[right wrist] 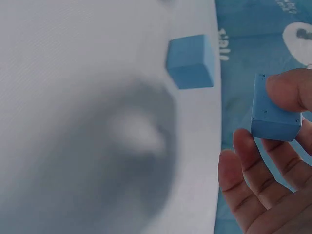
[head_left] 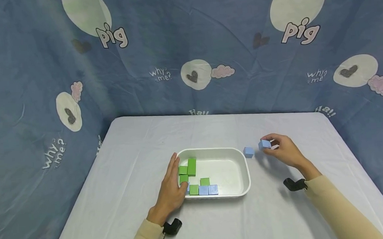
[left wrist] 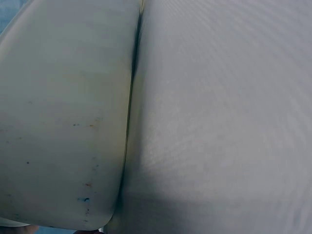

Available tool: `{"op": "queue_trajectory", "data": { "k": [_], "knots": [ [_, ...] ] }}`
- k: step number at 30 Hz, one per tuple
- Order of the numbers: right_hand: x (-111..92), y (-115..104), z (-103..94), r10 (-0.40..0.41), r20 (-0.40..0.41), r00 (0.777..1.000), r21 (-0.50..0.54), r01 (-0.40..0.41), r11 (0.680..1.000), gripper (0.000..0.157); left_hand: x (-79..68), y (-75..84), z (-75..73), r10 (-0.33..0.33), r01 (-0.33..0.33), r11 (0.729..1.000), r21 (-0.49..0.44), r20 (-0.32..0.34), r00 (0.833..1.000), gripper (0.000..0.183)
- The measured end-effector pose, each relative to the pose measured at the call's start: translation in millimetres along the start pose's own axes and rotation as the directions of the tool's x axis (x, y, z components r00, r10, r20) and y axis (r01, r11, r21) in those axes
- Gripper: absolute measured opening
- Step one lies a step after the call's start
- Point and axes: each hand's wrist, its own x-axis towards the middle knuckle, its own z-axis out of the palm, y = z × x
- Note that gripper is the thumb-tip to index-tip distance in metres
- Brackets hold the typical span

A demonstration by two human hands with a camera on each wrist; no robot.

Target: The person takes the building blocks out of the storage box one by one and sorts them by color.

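Note:
A white tray holds several green blocks and light blue blocks along its left and front sides. My left hand holds the tray's left end, its thumb over the rim inside and its fingers along the outer wall; the thumb partly covers a blue block in the corner. To the right of the tray, my right hand pinches a blue block between thumb and fingers above the table. A second blue block lies on the cloth just outside the tray's right rim.
White cloth covers the table. Behind it and at the sides hangs a blue printed curtain. A black wrist strap piece sits on the left wrist, another on the right. The tray's outer wall fills the left wrist view's left side.

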Motion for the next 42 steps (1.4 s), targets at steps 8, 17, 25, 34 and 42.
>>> {"op": "queue_trajectory", "data": {
  "k": [8,17,25,34,42],
  "knots": [
    [-4.1,17.5,6.5,0.042,0.004,0.999,-0.036,-0.042,0.998,0.038,-0.6,-0.9,1.2,-0.005,0.005,1.0,-0.001,-0.001,1.0,0.082],
    [-11.3,32.0,13.7,0.06,0.0,0.998,-0.052,-0.06,0.997,0.038,-1.2,-0.7,2.4,-0.012,0.012,1.0,-0.001,0.007,1.0,0.082],
    [-10.2,34.8,19.7,0.054,-0.013,0.998,-0.072,-0.055,0.996,0.037,-0.7,0.1,1.9,-0.003,0.003,1.0,-0.005,-0.003,1.0,0.083],
    [-6.4,34.5,25.0,0.061,-0.012,0.998,-0.075,-0.062,0.995,0.038,0.6,1.8,0.8,-0.019,0.019,1.0,-0.006,0.014,1.0,0.084],
    [-1.4,32.8,33.3,0.036,0.007,0.999,-0.074,-0.035,0.997,0.039,0.2,0.8,-0.4,-0.01,0.01,1.0,-0.017,0.006,1.0,0.083]
  ]
}}
